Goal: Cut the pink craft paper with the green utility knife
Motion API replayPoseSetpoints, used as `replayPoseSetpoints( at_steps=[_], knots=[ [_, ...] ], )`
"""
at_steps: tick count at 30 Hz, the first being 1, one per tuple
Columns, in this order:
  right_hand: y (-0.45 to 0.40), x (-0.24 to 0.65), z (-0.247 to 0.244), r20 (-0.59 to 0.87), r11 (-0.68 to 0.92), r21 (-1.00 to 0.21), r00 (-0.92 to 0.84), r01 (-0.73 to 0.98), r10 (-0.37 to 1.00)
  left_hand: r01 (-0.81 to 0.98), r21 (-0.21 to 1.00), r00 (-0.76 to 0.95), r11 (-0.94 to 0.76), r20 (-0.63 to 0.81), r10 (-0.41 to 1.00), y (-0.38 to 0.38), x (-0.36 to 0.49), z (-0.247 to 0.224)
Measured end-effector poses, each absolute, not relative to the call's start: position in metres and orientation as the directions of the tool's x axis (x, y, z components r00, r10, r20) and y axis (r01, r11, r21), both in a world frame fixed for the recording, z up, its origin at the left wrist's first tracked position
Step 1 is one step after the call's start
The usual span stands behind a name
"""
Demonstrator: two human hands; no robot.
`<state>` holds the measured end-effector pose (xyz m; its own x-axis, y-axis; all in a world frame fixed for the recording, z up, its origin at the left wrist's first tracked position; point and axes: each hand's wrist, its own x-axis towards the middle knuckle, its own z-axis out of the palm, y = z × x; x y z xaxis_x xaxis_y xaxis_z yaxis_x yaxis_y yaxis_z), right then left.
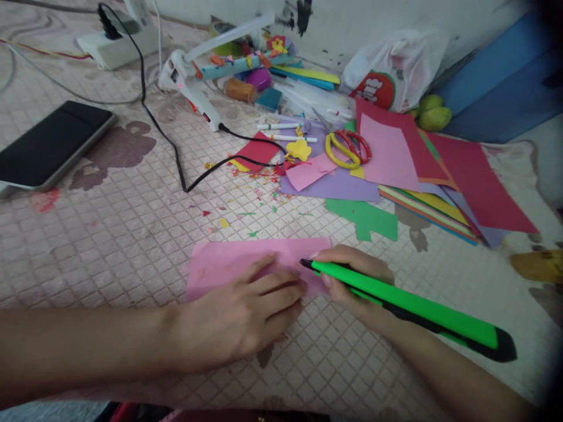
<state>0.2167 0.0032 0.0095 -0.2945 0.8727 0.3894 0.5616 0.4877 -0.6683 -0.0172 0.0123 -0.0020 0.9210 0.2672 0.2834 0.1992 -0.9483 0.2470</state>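
A pink sheet of paper (229, 258) lies on the patterned tablecloth in front of me. My left hand (246, 310) rests flat on it with the fingers stretched out, covering its lower middle. At the sheet's right end, my right hand (352, 275) grips a green and black utility knife (413, 299) like a pen. Its dark tip is over the pink paper, close to my left fingertips; whether it touches the paper I cannot tell. Some of the right fingers are hidden behind the knife.
Paper scraps (264, 181), scissors (347, 149), green paper (365, 218) and stacked coloured sheets (479, 181) lie beyond my hands. A white glue gun (193, 88) trails a black cord (169, 138). A phone (53, 143), power strip (118, 47) and plastic bag (396, 64) are farther off.
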Motion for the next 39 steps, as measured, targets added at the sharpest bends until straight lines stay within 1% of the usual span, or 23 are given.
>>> replayPoseSetpoints(
  at_steps=[5, 10, 11, 13, 16, 17, 21, 25, 31, 34, 39],
  knots=[
    [0.002, 0.218, 0.007, 0.371, 0.480, -0.671, -0.305, 0.565, 0.877, 0.197, 0.234, 0.920, -0.952, 0.291, 0.262, 0.012, -0.017, -0.003],
    [0.002, 0.218, 0.007, 0.375, 0.492, -0.658, -0.318, 0.570, 0.871, 0.200, 0.268, 0.925, -0.942, 0.266, 0.272, 0.012, -0.017, -0.001],
    [0.002, 0.218, 0.007, 0.369, 0.489, -0.660, -0.322, 0.570, 0.872, 0.197, 0.293, 0.922, -0.936, 0.268, 0.278, 0.012, -0.017, 0.000],
    [0.002, 0.217, 0.009, 0.373, 0.491, -0.663, -0.319, 0.566, 0.871, 0.184, 0.380, 0.897, -0.906, 0.313, 0.313, 0.015, -0.017, 0.004],
    [0.003, 0.217, 0.011, 0.381, 0.501, -0.661, -0.326, 0.559, 0.865, 0.201, 0.519, 0.818, -0.831, 0.378, 0.434, 0.024, -0.019, 0.009],
    [0.003, 0.217, 0.012, 0.381, 0.498, -0.662, -0.321, 0.560, 0.867, 0.231, 0.542, 0.800, -0.808, 0.367, 0.475, 0.028, -0.019, 0.010],
    [0.004, 0.216, 0.014, 0.374, 0.447, -0.671, -0.251, 0.591, 0.893, 0.274, 0.596, 0.795, -0.755, 0.302, 0.527, 0.043, -0.021, 0.011],
    [0.003, 0.217, 0.013, 0.352, 0.444, -0.694, -0.270, 0.567, 0.896, 0.263, 0.636, 0.780, -0.725, 0.302, 0.548, 0.050, -0.019, 0.009],
    [0.002, 0.221, 0.010, 0.329, 0.454, -0.702, -0.314, 0.550, 0.890, 0.253, 0.644, 0.759, -0.722, 0.331, 0.561, 0.052, -0.016, 0.007],
    [0.001, 0.223, 0.007, 0.317, 0.446, -0.707, -0.317, 0.550, 0.894, 0.259, 0.624, 0.775, -0.737, 0.321, 0.544, 0.051, -0.017, 0.005],
    [0.001, 0.220, 0.009, 0.349, 0.464, -0.692, -0.307, 0.553, 0.886, 0.287, 0.571, 0.807, -0.769, 0.289, 0.515, 0.048, -0.018, 0.003]
  ],
)
